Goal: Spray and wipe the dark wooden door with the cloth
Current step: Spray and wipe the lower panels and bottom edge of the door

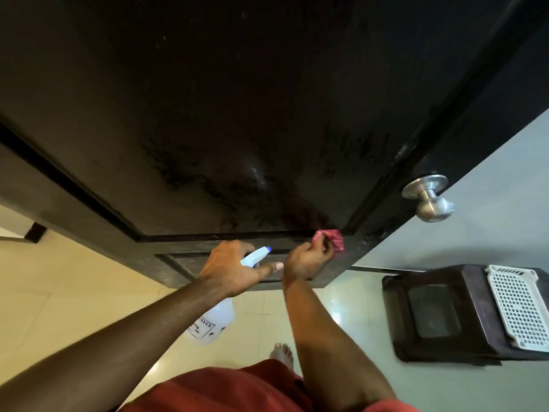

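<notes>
The dark wooden door fills the upper part of the view, with wet smears across its lower panel. My left hand grips the neck of a clear spray bottle with a white and blue nozzle aimed toward the door. My right hand pinches a small pink cloth against the door at the lower right corner of the panel moulding.
A silver round door knob sticks out near the door's right edge. A dark plastic stool with a white perforated basket on it stands on the tiled floor at the right. My bare foot is below.
</notes>
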